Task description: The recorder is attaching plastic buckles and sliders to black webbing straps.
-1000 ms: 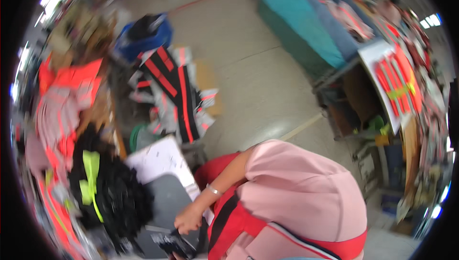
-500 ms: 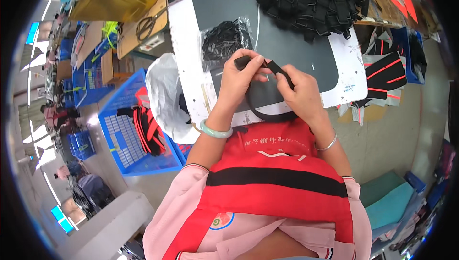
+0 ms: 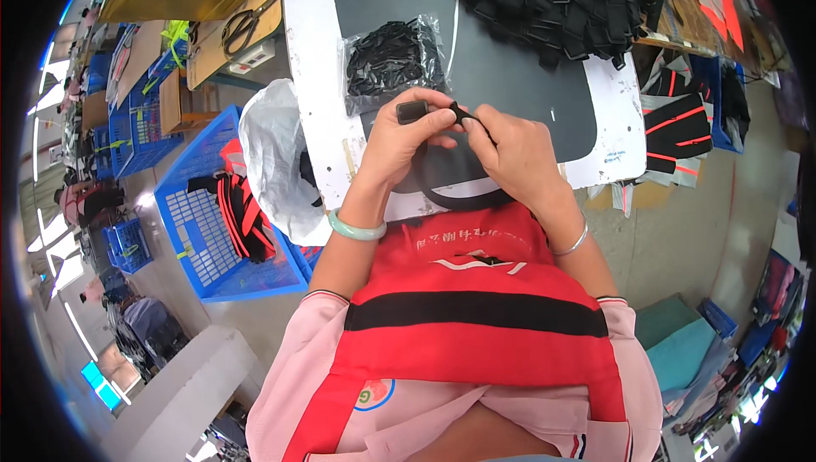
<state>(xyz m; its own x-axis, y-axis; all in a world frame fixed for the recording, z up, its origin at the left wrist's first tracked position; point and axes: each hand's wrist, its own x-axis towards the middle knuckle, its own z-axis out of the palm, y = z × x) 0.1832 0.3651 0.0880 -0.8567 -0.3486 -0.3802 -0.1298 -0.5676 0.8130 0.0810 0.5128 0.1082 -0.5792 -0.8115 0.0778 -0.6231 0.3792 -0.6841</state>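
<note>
Both hands meet over the near part of the work table, working on one black webbing strap [image 3: 457, 202]. My left hand [image 3: 391, 141] is closed around one part of it, and a dark, blocky end [image 3: 412, 111] sticks out past the fingers; whether it is folded webbing or a buckle I cannot tell. My right hand [image 3: 523, 152] pinches the strap close to the left fingertips. Between the hands the webbing is narrow and bunched. The rest hangs in a loop below, by the red apron [image 3: 476, 339].
A clear bag of small black parts [image 3: 382, 58] lies beyond my left hand. Black straps with buckles [image 3: 552, 3] are heaped at the far right of the table [image 3: 616, 109]. Scissors [image 3: 238, 33] rest on a side bench. A blue crate [image 3: 204, 232] and white plastic bag [image 3: 276, 156] are left.
The right hand has turned and moved closer to the left fingertips. The flat strap end that showed between the hands now looks bunched. The whole view has shifted slightly.
</note>
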